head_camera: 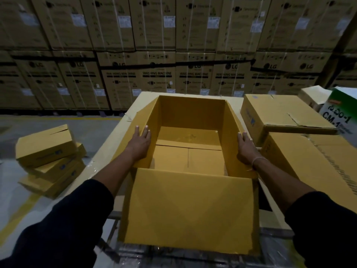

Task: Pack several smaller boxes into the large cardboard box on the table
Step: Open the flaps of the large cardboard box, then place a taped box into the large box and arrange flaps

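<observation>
The large cardboard box [193,111] stands open on the table in front of me, with nothing inside it. Its near flap [189,209] hangs toward me. My left hand [140,142] lies flat on the box's left side flap, fingers spread. On the right side flap rests my right hand [246,147], pressing it outward. A stack of smaller closed boxes [48,159] sits to the left, below table level. More closed boxes [284,115] lie on the table to the right.
A wall of stacked washing machine cartons [173,55] fills the background. A green and white carton [342,113] stands at the far right. A bigger flat box [316,163] lies beside my right arm. Grey floor with a yellow line [58,118] runs along the left.
</observation>
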`<act>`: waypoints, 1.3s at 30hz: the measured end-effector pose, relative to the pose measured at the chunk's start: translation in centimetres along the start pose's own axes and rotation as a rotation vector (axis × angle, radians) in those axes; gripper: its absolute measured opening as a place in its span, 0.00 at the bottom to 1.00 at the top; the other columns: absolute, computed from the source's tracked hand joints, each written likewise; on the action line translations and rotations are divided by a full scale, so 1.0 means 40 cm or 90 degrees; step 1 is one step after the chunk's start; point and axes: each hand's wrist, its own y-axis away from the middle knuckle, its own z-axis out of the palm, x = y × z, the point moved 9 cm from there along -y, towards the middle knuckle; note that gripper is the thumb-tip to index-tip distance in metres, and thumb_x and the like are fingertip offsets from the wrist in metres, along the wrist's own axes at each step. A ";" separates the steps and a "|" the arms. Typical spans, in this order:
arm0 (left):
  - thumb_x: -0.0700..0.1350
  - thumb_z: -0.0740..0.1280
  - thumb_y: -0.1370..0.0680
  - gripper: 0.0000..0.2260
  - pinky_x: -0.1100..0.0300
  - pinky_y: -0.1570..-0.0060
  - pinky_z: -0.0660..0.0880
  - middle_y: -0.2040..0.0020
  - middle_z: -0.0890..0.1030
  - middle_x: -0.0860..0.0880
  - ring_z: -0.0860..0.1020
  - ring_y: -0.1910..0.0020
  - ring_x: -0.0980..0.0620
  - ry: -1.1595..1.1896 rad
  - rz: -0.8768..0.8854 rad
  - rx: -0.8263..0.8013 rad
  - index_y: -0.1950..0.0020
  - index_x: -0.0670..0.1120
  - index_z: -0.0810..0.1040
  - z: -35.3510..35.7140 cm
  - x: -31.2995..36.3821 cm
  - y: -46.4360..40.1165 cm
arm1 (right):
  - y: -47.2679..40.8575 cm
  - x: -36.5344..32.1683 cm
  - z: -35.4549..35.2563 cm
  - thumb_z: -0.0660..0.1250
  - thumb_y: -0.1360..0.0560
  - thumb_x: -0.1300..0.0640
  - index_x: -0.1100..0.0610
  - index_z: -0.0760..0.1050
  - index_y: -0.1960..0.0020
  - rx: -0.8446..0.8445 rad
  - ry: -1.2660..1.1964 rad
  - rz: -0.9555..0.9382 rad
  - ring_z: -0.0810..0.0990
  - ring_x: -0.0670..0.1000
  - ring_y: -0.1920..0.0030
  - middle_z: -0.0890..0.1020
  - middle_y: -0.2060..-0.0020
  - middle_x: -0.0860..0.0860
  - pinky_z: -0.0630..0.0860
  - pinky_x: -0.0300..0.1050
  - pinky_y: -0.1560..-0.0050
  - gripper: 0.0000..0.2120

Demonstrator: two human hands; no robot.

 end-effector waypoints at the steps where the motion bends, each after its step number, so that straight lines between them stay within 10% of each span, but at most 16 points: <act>1: 0.42 0.59 0.17 0.33 0.32 0.22 0.45 0.18 0.47 0.33 0.47 0.18 0.34 0.001 0.004 0.002 0.18 0.33 0.46 0.004 0.010 -0.008 | 0.002 0.012 -0.004 0.62 0.17 0.66 0.56 0.42 0.15 0.003 0.004 0.005 0.49 0.64 0.17 0.43 0.16 0.56 0.58 0.62 0.21 0.39; 22: 0.62 0.63 0.19 0.41 0.32 0.24 0.40 0.16 0.46 0.38 0.38 0.20 0.30 0.174 -0.055 0.058 0.16 0.44 0.47 -0.071 0.099 -0.052 | 0.043 0.046 -0.021 0.65 0.18 0.64 0.55 0.40 0.15 -0.031 -0.008 0.008 0.46 0.61 0.17 0.42 0.16 0.54 0.59 0.58 0.21 0.43; 31: 0.63 0.54 0.16 0.36 0.43 0.20 0.40 0.16 0.39 0.42 0.37 0.18 0.41 0.465 0.149 0.198 0.15 0.47 0.43 -0.389 0.494 -0.143 | 0.101 0.108 -0.071 0.50 0.15 0.36 0.52 0.42 0.15 -0.014 -0.265 -0.030 0.46 0.55 0.16 0.43 0.16 0.50 0.51 0.59 0.18 0.36; 39: 0.60 0.56 0.15 0.34 0.46 0.21 0.40 0.16 0.43 0.43 0.39 0.17 0.42 0.534 0.307 0.219 0.15 0.46 0.46 -0.653 0.889 -0.166 | 0.109 0.468 -0.129 0.50 0.16 0.33 0.52 0.45 0.15 0.009 -0.260 -0.021 0.43 0.57 0.17 0.45 0.16 0.52 0.48 0.63 0.18 0.38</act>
